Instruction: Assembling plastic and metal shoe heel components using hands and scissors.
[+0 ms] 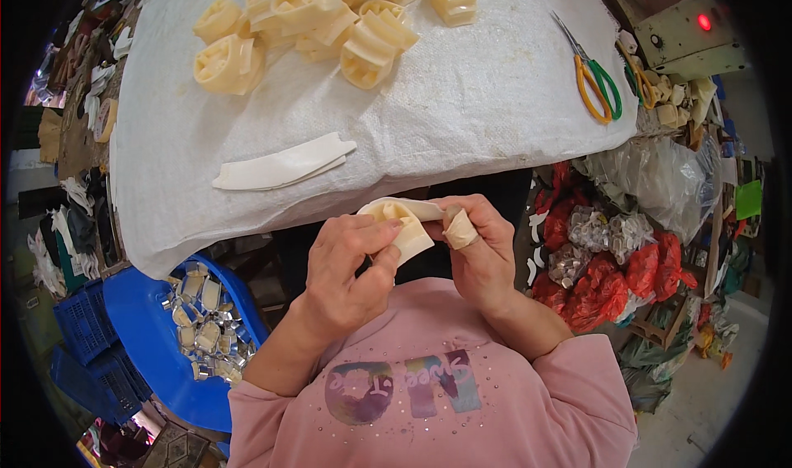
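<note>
Between my two hands, just off the near table edge, is a hollow cream block, shaped like a shoe heel, with a pale strip curving around its far side. The thumb and fingers of my left hand close on the block's left side. My right hand pinches the strip's right end; a beige wrapping covers part of its thumb. Beyond my hands, a few curved white strips lie stacked on the white cloth. Several similar cream blocks are heaped at the far side, some with loose flaps.
Scissors with orange and green handles lie at the table's right. A blue tub of silver and cream pieces stands at lower left by blue crates. Red plastic bags sit right, below a box with a red light.
</note>
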The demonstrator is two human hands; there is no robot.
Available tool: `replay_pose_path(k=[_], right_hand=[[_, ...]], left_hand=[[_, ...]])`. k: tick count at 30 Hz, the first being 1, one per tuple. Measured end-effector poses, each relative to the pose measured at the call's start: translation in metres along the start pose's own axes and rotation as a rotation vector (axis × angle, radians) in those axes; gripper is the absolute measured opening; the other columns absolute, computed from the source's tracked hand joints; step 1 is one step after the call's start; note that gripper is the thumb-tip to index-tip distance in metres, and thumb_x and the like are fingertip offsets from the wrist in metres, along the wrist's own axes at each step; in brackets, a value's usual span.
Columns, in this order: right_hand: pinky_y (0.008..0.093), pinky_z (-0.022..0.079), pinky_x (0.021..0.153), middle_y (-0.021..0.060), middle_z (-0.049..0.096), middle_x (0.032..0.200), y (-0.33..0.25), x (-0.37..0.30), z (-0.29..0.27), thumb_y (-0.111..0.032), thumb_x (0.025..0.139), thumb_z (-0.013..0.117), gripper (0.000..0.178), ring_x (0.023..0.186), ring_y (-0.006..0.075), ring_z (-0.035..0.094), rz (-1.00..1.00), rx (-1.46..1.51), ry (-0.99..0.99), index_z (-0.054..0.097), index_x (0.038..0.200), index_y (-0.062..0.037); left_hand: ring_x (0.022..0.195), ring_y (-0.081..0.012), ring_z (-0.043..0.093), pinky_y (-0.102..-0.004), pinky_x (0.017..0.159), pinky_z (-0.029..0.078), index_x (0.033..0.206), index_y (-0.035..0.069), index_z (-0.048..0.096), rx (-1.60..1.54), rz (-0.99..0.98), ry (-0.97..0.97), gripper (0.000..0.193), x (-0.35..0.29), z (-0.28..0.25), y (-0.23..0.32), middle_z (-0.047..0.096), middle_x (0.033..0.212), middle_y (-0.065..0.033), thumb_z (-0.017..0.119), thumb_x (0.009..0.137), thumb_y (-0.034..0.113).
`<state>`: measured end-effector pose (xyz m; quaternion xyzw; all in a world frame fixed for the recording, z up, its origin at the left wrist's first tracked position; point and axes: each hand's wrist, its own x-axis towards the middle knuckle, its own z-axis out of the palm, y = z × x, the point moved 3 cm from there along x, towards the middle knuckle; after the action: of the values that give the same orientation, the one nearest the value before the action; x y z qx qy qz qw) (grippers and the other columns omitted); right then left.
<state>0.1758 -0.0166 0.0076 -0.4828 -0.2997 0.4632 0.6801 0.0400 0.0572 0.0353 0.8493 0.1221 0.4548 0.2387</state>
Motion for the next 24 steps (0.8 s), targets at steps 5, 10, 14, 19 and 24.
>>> replay_pose_path(k=[5,10,14,19,24], right_hand=[[0.0247,0.048,0.078,0.0097,0.065,0.100,-0.005,0.001,0.000,-0.018,0.094,0.048,0.028,0.088,0.0122,0.061,-0.055,-0.146,-0.083,0.058,0.111,0.0022],[0.0248,0.049,0.074,0.0099,0.066,0.097,-0.007,0.003,0.001,-0.016,0.092,0.048,0.028,0.084,0.0109,0.062,-0.006,-0.201,-0.090,0.060,0.111,0.0014],[0.0279,0.049,0.071,0.0128,0.065,0.093,-0.009,0.006,0.005,-0.020,0.094,0.042,0.033,0.079,0.0173,0.063,0.003,-0.370,-0.158,0.057,0.113,0.0019],[0.0294,0.049,0.066,0.0130,0.064,0.090,-0.005,0.017,0.002,-0.036,0.097,0.036,0.045,0.075,0.0209,0.062,-0.122,-0.398,-0.295,0.054,0.113,0.0020],[0.0290,0.050,0.070,0.0114,0.063,0.096,0.004,0.034,-0.013,-0.025,0.091,0.056,0.037,0.079,0.0156,0.060,0.239,-0.070,-0.211,0.051,0.117,0.0004]], left_hand=[[0.062,-0.0222,0.051,-0.0315,0.048,0.036,0.067,0.001,0.049,0.087,-0.047,-0.082,0.019,0.004,0.003,0.006,0.055,0.088,-0.0135,0.063,0.061,-0.009],[0.060,-0.0218,0.048,-0.0318,0.047,0.034,0.065,0.002,0.048,0.186,-0.053,-0.110,0.017,0.007,0.008,0.011,0.052,0.082,-0.0121,0.061,0.060,-0.007],[0.060,-0.0221,0.047,-0.0321,0.049,0.036,0.066,0.002,0.049,0.213,-0.070,-0.136,0.016,0.011,0.008,0.010,0.051,0.080,-0.0126,0.062,0.060,-0.005],[0.063,-0.0248,0.052,-0.0337,0.053,0.041,0.074,0.000,0.051,0.109,-0.221,-0.103,0.018,0.003,0.001,-0.005,0.055,0.082,-0.0130,0.064,0.063,-0.007],[0.084,-0.0215,0.058,-0.0282,0.071,0.047,0.085,0.001,0.050,-0.261,-0.456,0.022,0.015,-0.012,-0.005,-0.013,0.058,0.093,-0.0154,0.065,0.081,-0.002]])
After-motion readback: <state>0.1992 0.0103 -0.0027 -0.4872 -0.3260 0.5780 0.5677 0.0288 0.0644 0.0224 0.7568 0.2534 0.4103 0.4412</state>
